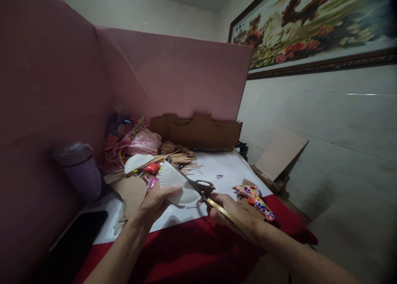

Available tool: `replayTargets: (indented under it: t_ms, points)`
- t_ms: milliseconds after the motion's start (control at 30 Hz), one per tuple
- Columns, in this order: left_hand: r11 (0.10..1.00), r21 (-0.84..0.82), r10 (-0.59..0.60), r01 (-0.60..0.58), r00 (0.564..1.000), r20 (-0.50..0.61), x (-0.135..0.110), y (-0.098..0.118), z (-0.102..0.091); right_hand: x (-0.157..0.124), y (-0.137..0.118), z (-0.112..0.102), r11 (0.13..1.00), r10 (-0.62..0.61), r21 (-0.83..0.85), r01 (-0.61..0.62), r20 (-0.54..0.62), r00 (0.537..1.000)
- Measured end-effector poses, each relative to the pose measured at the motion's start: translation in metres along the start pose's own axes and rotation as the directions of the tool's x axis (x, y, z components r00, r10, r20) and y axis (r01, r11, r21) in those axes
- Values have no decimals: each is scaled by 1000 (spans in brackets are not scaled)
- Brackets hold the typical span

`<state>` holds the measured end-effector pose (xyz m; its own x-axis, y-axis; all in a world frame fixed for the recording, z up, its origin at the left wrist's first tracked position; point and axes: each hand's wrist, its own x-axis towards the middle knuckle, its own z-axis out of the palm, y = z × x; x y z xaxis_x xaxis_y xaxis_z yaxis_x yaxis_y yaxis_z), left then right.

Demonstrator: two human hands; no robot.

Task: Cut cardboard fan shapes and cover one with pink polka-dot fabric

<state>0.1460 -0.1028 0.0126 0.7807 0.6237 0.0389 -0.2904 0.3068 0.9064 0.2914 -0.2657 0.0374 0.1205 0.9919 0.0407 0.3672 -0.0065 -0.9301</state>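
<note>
My left hand [159, 199] grips a white paper plate piece [177, 184] with a ribbed rim, thumb lying across its face. In my right hand [225, 207] is a pair of scissors [221, 209] with gold-coloured handles and dark blades. The blades run along the upper right edge of the plate piece, up and to the left; whether they bite into it I cannot tell. Another white paper plate piece [138, 162] lies beyond my left hand, near a bundle of thin wooden sticks [176, 156].
A flower-patterned glue gun [254, 199] lies on cardboard at the right. Colourful pipe cleaners [116, 151], a ball of twine [168, 147] and cardboard [198, 133] stand at the back. At the left are a purple cup [82, 176] and a black flat object [82, 238].
</note>
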Motion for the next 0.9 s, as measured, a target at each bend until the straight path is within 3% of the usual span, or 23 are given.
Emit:
replayTargets:
  t_ms: [467, 567, 900]
  points:
    - [1000, 20, 5, -5, 1000, 21, 1, -1, -2, 1, 20, 13, 978, -29, 202, 42, -67, 997]
    - [999, 29, 29, -30, 999, 34, 1, 0, -3, 2, 24, 16, 974, 13, 228, 9, -93, 996]
    - [999, 48, -11, 6, 996, 90, 3, -3, -8, -5, 10, 27, 962, 103, 267, -55, -170, 980]
